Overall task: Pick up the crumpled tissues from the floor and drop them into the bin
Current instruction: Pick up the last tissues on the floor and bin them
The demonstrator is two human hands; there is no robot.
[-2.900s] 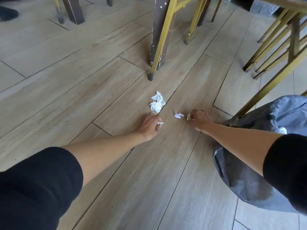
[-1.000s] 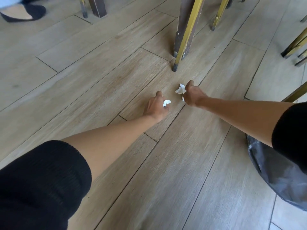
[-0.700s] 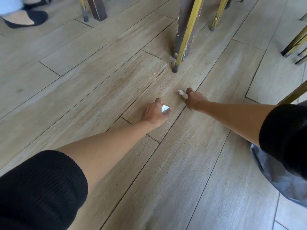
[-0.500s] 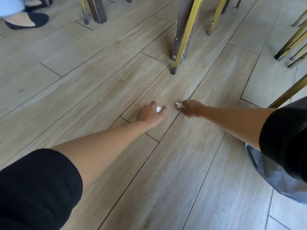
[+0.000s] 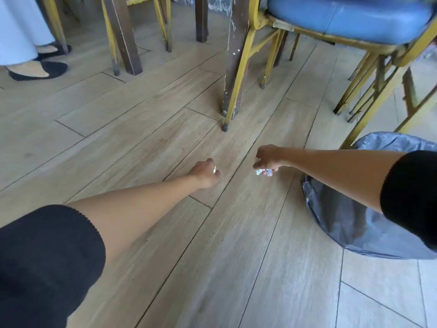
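My left hand (image 5: 206, 172) is closed in a fist low over the wooden floor, with a bit of white crumpled tissue (image 5: 214, 170) showing between the fingers. My right hand (image 5: 267, 157) is lifted a little above the floor and grips crumpled white tissue (image 5: 263, 172) that hangs out under the fingers. The bin (image 5: 350, 221), lined with a grey plastic bag, stands at the right, partly behind my right forearm. No loose tissue shows on the floor between the hands.
A brown table leg (image 5: 233, 60) and yellow chair legs (image 5: 238, 76) stand just beyond the hands. A blue-seated chair (image 5: 350, 17) overhangs the bin. A person's foot in a dark shoe (image 5: 37, 69) is at the far left.
Both hands have lifted off the floor with tissue in them, and the right hand has drawn back toward the bin. The view has tilted up, showing the chairs and more of the bin.
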